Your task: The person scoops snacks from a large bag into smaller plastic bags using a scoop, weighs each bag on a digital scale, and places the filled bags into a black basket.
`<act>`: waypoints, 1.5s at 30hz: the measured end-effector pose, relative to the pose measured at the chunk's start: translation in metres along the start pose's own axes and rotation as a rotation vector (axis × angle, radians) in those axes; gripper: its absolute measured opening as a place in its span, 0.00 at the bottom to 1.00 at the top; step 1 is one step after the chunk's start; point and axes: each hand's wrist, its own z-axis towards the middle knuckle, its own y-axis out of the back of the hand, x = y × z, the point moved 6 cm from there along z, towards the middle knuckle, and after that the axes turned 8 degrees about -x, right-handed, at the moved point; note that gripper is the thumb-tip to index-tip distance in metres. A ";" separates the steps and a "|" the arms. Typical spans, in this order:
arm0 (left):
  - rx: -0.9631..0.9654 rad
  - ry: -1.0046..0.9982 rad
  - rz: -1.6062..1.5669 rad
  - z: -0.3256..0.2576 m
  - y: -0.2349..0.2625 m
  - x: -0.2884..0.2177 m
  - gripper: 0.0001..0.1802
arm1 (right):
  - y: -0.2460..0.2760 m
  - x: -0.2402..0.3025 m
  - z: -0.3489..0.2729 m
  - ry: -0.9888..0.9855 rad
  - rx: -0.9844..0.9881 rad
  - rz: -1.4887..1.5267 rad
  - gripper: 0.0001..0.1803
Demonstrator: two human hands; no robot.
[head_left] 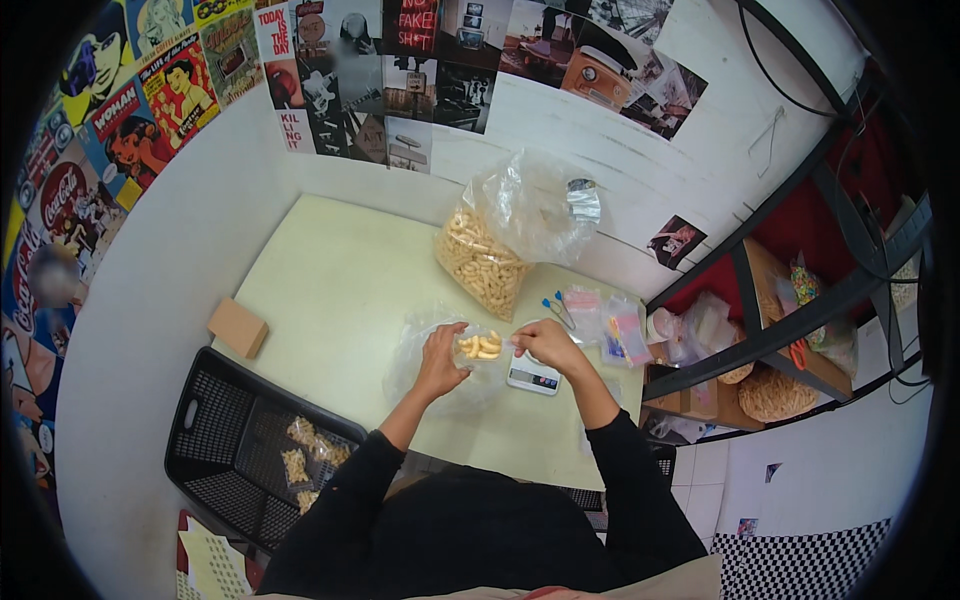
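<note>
Above the pale table, my left hand is closed around the left side of a small clear plastic bag with several pale yellow puffed snacks in it. At the bag's other end, my right hand pinches the edge between thumb and fingers. Just below the right hand lies a small white digital scale, partly covered by the hand and bag. A crumpled clear plastic bag spreads on the table under and beside my left hand.
A large clear bag of puffed snacks stands against the wall. Blue-handled scissors and flat plastic pouches lie to the right. At left are a brown cardboard box and a black crate holding filled bags. Shelves flank the right.
</note>
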 end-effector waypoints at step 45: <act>-0.256 0.037 -0.152 0.012 -0.026 -0.007 0.36 | -0.035 0.089 -0.024 0.356 -0.126 -0.652 0.07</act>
